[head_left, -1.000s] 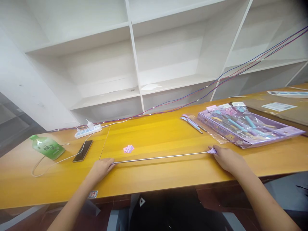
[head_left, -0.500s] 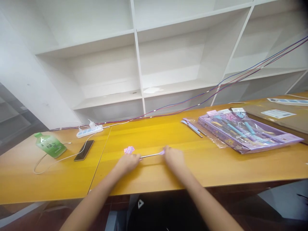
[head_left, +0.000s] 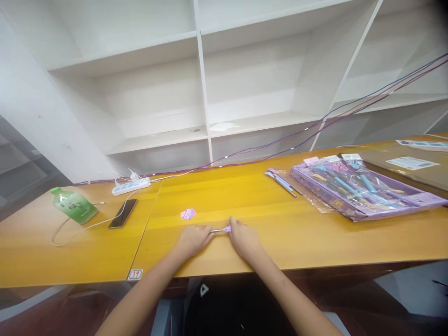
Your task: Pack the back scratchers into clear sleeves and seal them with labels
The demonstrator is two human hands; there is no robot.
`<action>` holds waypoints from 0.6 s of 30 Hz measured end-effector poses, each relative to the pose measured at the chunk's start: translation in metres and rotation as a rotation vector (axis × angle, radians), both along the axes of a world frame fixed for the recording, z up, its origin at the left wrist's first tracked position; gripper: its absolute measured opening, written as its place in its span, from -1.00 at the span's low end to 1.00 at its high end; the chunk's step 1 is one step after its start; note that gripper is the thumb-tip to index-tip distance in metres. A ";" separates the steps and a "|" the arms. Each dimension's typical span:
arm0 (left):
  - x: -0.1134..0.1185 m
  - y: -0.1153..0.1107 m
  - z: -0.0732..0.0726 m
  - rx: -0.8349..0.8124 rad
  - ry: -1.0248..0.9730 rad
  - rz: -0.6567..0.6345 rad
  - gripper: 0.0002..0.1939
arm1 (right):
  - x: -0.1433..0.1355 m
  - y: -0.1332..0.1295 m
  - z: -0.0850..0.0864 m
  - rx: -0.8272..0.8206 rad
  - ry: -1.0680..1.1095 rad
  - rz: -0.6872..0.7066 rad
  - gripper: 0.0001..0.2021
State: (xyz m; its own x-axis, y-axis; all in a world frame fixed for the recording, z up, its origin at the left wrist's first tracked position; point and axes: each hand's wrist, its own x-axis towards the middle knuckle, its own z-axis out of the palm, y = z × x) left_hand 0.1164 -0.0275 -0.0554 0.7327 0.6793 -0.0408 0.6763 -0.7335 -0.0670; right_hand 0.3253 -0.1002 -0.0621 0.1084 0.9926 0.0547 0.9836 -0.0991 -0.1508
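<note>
Both hands grip a slim silver metal rod with a purple end piece (head_left: 227,229), low over the near part of the table. My left hand (head_left: 193,240) is closed around its left end, and the fingers hide that part. At the purple end my right hand (head_left: 245,238) is also closed, covering most of that piece. Only a short stretch of the silver shaft (head_left: 217,230) shows between the hands. A few small pink and purple cards (head_left: 188,214) lie on the table just beyond my left hand.
On the right, a purple display box (head_left: 364,216) holds several plastic-wrapped items. Beside it lie a few thin blue, purple and silver sticks (head_left: 282,183). A green bottle (head_left: 74,205), a phone (head_left: 122,213) and a power strip (head_left: 130,185) with a white cable are left.
My hands have come closer together, and less of the silver shaft shows between them. Both have shifted slightly nearer the table's front edge. The view has turned a little.
</note>
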 end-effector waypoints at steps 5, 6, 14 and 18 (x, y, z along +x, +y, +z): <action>-0.003 -0.002 0.002 0.006 -0.013 0.004 -0.49 | 0.001 -0.002 0.003 -0.015 0.032 0.044 -0.73; -0.003 -0.001 0.002 0.005 -0.007 -0.001 -0.49 | 0.002 -0.003 0.004 -0.019 0.036 0.048 -0.71; 0.000 -0.002 0.011 -0.014 0.069 -0.037 -0.49 | 0.016 -0.005 0.015 -0.090 0.094 0.128 -0.74; -0.022 0.005 0.035 -0.018 0.112 -0.015 -0.57 | 0.069 -0.017 0.020 -0.097 0.065 0.080 -0.73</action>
